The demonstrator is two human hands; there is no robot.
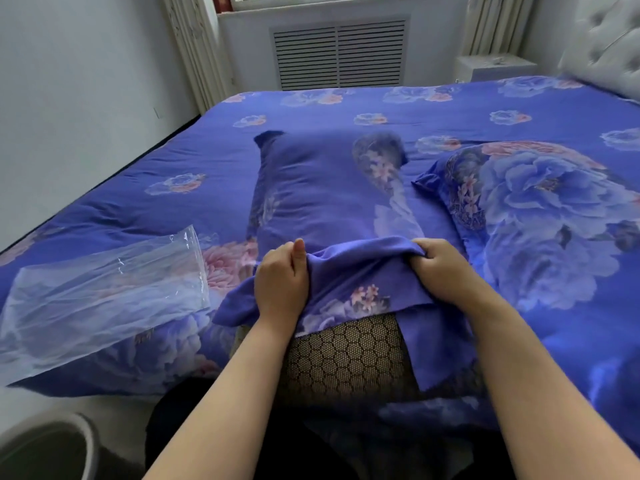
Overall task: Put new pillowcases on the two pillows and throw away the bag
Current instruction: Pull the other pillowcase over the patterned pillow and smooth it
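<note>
A pillow with a dark honeycomb-mesh cover [346, 355] lies lengthwise in front of me on the bed. A blue flowered pillowcase [322, 192] covers most of it; only the near end shows. My left hand [282, 280] grips the bunched open edge of the pillowcase on the left. On the right side, my right hand [441, 268] grips the same edge. A second pillow [540, 216] in a matching flowered case lies to the right. The clear plastic bag [100, 296] lies flat on the bed at the left.
The bed [311, 109] has a blue flowered sheet. A round white bin [52, 445] stands on the floor at the lower left. A tufted headboard [609, 39] is at the far right; a radiator grille [339, 53] and curtains are behind the bed.
</note>
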